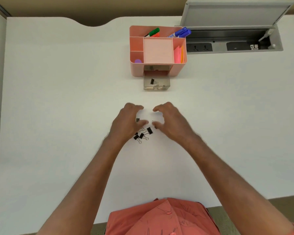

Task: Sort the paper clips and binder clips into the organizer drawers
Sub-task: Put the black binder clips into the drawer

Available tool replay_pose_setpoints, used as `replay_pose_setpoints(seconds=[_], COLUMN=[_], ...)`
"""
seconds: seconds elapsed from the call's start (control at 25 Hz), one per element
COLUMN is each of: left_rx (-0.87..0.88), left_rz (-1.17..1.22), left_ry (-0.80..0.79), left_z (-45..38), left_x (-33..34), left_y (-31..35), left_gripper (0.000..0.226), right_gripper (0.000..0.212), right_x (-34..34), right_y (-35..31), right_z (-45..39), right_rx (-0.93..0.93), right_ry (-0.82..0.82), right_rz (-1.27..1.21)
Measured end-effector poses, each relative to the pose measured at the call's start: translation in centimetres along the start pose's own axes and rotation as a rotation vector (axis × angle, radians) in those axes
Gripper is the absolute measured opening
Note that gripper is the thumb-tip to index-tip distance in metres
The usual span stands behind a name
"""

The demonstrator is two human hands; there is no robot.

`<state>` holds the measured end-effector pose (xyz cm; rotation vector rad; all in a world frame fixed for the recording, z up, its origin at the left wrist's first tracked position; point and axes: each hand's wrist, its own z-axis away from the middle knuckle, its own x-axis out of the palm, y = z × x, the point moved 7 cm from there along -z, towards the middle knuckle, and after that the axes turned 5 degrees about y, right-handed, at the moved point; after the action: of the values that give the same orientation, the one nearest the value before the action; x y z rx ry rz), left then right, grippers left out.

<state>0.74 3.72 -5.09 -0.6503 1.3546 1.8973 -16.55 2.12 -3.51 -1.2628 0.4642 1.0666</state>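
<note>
Several black binder clips [149, 130] lie in a loose pile on the white desk [58, 116], with a silver paper clip [152, 122] beside them. My left hand [127, 122] and my right hand [171, 122] arch over the pile from either side, fingers curved and thumbs low. One clip [137, 119] shows under my left fingers, and a black bit peeks from beneath my right thumb. I see neither hand gripping anything. Farther back stands the pink organizer [134, 70]. Its clear lower drawer [167, 82] is pulled out, with a binder clip [152, 81] and a few paper clips inside.
Markers [182, 32] and coloured notes [177, 54] fill the organizer's top compartments. An open grey socket hatch [234, 43] is sunk into the desk at the back right. The desk's front edge runs just before my torso.
</note>
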Motion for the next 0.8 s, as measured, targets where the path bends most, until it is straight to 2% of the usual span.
replay_pose_setpoints(seconds=[0.12,0.2,0.28,0.4,0.52,0.68,0.8], left_rx=[-0.011,0.014,0.02,0.012,-0.002,-0.001,0.011], left_rz=[-0.102,-0.139,-0.13,-0.083,-0.045,-0.024,-0.006], left_ry=[-0.138,-0.153,-0.129,-0.06,-0.03,-0.025,0.004], left_z=[2.6,3.2,3.5,3.3,3.2,3.0,2.9], left_x=[1.8,2.4,2.8,2.8,2.6,2.4,2.2], left_y=[-1.0,-0.7,-0.4,-0.2,-0.1,-0.1,0.0], left_gripper=[0.085,0.089,0.08,0.056,0.043,0.026,0.018], right_gripper=[0.087,0.092,0.083,0.056,0.031,0.02,0.021], right_x=[3.5,4.4,4.7,4.7,4.5,4.4,4.5], right_y=[-0.5,-0.9,-1.1,-1.1,-1.0,-0.8,-0.8], right_z=[2.2,2.6,2.6,2.4,2.3,1.9,1.7], right_rx=[-0.007,-0.012,-0.01,0.001,-0.011,0.005,0.0], right_ry=[-0.122,-0.114,-0.093,-0.043,-0.032,-0.057,-0.081], right_rz=[0.11,0.134,0.074,-0.043,-0.048,-0.081,-0.058])
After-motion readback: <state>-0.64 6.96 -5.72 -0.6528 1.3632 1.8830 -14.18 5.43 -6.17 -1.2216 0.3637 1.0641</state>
